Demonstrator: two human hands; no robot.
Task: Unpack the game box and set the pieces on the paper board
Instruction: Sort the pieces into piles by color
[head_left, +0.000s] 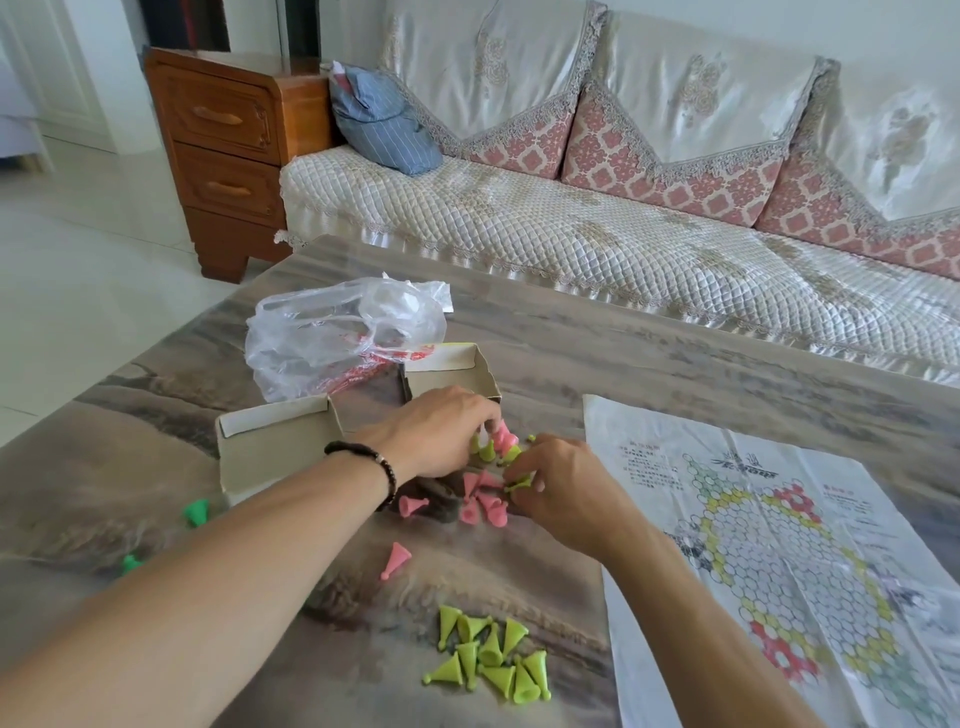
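Observation:
Both my hands work over a mixed heap of pink and yellow-green cone pieces (485, 501) at the table's middle. My left hand (441, 431), with a dark bead bracelet on the wrist, pinches pink pieces at its fingertips. My right hand (566, 491) pinches a yellow-green piece. A sorted pile of yellow-green pieces (493, 657) lies near the front. One pink piece (396, 560) lies alone. Two darker green pieces (196, 512) lie at the left. The two open halves of the game box (270, 447) stand behind my hands. The paper board (779, 561) lies flat at the right.
A crumpled clear plastic bag (337, 332) lies behind the box halves. A quilted sofa (571, 228) runs along the far side of the table, with a wooden drawer cabinet (223, 150) at its left end. The table (675, 358) has a glossy marbled top.

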